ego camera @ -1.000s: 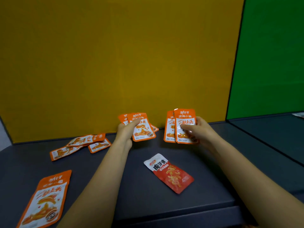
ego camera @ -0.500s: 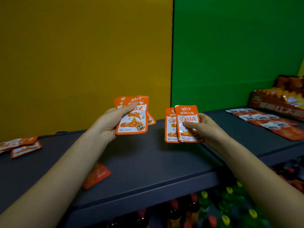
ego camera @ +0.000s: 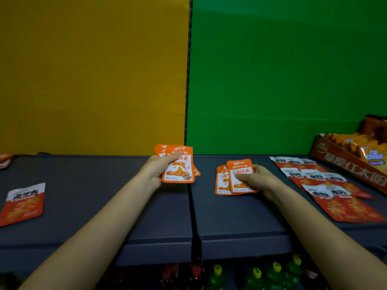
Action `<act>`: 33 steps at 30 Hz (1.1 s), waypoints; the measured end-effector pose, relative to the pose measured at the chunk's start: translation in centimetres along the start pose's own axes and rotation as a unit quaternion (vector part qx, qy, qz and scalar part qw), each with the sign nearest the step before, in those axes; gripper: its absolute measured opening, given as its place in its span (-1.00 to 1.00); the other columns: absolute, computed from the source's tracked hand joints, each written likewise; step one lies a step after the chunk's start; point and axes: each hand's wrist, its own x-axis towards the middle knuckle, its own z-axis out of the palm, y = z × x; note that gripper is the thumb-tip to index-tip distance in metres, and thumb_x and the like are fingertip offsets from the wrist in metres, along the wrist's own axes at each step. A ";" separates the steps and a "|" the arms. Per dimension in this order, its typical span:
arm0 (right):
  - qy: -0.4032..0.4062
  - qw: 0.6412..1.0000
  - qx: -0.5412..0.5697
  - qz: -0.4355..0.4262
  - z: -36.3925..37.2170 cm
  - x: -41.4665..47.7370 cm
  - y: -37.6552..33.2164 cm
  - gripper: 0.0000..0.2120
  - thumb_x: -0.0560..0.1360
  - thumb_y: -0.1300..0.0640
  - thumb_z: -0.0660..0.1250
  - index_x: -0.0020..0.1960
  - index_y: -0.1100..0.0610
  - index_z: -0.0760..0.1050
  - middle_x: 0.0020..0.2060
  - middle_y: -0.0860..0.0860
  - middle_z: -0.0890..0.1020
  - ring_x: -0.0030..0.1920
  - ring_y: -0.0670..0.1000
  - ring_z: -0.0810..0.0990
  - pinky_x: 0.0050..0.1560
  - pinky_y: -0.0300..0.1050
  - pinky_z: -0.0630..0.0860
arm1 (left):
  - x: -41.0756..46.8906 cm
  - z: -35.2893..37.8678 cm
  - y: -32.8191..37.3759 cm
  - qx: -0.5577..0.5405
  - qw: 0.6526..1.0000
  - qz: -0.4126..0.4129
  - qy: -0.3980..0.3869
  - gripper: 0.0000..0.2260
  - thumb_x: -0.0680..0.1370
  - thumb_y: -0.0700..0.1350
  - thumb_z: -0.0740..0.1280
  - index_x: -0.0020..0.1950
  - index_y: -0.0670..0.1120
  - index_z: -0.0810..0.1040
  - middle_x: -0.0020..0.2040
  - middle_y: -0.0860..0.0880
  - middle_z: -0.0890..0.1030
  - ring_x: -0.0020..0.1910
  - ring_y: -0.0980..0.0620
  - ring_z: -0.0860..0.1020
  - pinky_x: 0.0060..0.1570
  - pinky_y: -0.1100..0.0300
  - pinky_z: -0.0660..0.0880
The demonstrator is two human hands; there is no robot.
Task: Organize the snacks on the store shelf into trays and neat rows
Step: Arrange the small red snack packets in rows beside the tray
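Note:
My left hand [ego camera: 157,170] grips a small fan of orange snack packets [ego camera: 180,166] above the seam between two dark shelf boards, thumb across the front one. My right hand [ego camera: 256,180] pinches two more of the same orange packets [ego camera: 232,176], held low over the right shelf board [ego camera: 240,216]. Rows of red-and-white snack packets [ego camera: 326,185] lie overlapped on the right board. A cardboard display tray [ego camera: 347,164] with orange-wrapped snacks stands at the far right.
One red-and-white packet [ego camera: 23,203] lies alone on the left shelf board [ego camera: 94,195], and orange packets [ego camera: 5,161] peek in at the far left edge. Yellow and green back panels rise behind the shelf. Bottles with yellow caps [ego camera: 255,273] stand on the shelf below.
The view has swung right from the yellow section toward the green one. Both hands have carried their orange packets rightward, and the right hand has come down close to the right board.

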 end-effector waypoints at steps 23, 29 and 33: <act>-0.058 0.993 -0.066 -0.074 3.1 9.5 -1.5 -0.77 0.46 0.23 0.39 -0.27 0.01 0.40 0.01 0.10 0.63 0.07 0.13 0.62 0.19 0.04 0.52 | 8.3 2.0 -1.2 0.101 0.993 0.022 0.060 -0.91 0.48 -0.16 0.40 -0.15 -0.12 0.52 -0.24 -0.09 0.62 -0.55 0.11 0.60 -0.54 0.27 0.54; -0.014 0.992 -0.097 -0.084 3.6 9.8 -1.0 -0.81 0.44 0.16 0.41 -0.01 0.13 0.43 0.12 0.11 0.61 0.11 0.10 0.60 0.15 -0.04 0.52 | 8.2 2.0 -1.4 0.092 0.993 0.026 0.067 -0.92 0.49 -0.16 0.40 -0.15 -0.11 0.52 -0.24 -0.08 0.62 -0.55 0.11 0.60 -0.55 0.27 0.54; -0.008 0.991 -0.107 -0.079 3.8 9.7 -0.9 -0.60 0.43 0.11 0.42 0.19 0.19 0.40 0.15 0.11 0.59 0.12 0.09 0.59 0.15 -0.03 0.52 | 8.1 2.1 -1.4 0.088 0.993 0.026 0.068 -0.91 0.48 -0.15 0.40 -0.15 -0.11 0.52 -0.19 -0.11 0.63 -0.55 0.10 0.60 -0.54 0.26 0.55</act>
